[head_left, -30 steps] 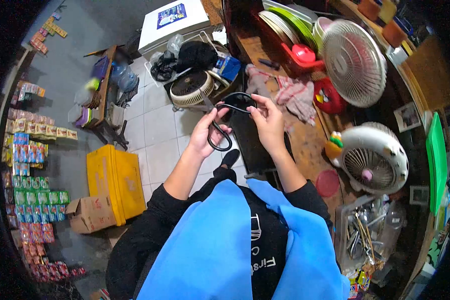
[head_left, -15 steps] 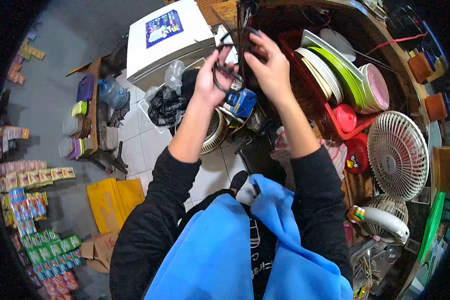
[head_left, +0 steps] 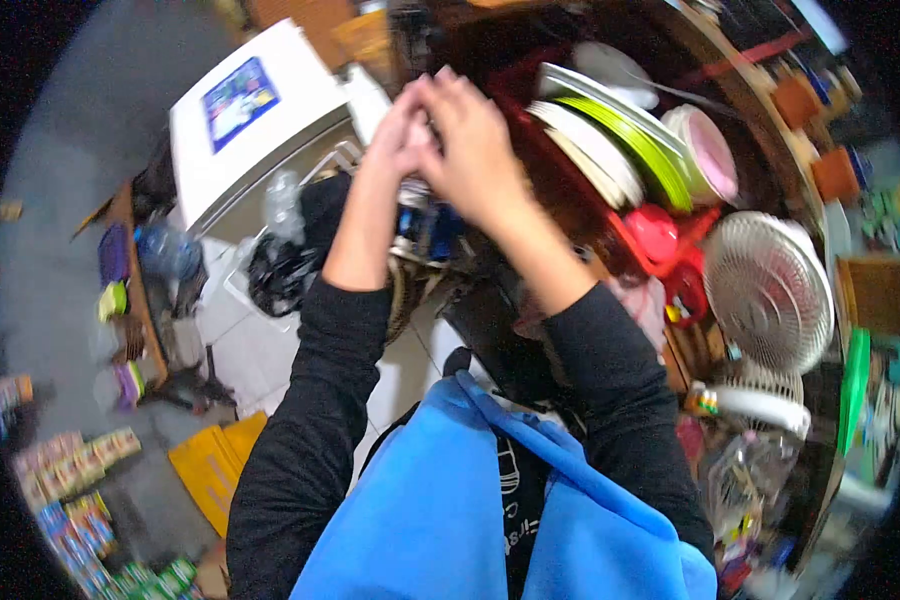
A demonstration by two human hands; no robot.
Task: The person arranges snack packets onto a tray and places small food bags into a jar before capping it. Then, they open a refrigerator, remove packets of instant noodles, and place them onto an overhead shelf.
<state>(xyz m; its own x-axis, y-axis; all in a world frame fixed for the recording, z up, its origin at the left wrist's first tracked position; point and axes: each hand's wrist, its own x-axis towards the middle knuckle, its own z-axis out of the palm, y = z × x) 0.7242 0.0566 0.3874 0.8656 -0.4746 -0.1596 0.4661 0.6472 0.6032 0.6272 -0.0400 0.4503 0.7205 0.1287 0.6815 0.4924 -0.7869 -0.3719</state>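
Observation:
Both hands are raised together near the top middle of the head view, smeared by motion. My left hand [head_left: 400, 135] is partly covered by my right hand [head_left: 465, 145], and the two touch at the fingers. No scissors can be made out now; whatever lies between the palms is hidden. Just below the hands is a blue pack [head_left: 435, 232] on a pile. To their left stands a white cabinet [head_left: 260, 120] with a blue label on its top.
A red rack [head_left: 630, 235] with white and green plates [head_left: 620, 145] stands on the right, above a fan cover [head_left: 770, 290]. Black plastic bags [head_left: 280, 270], a water bottle [head_left: 170, 250] and a yellow box [head_left: 215, 470] are on the left.
The hands have come together, and the black-handled scissors seen earlier between them are no longer visible. The view has swung, so the cabinet sits lower and further left than at first.

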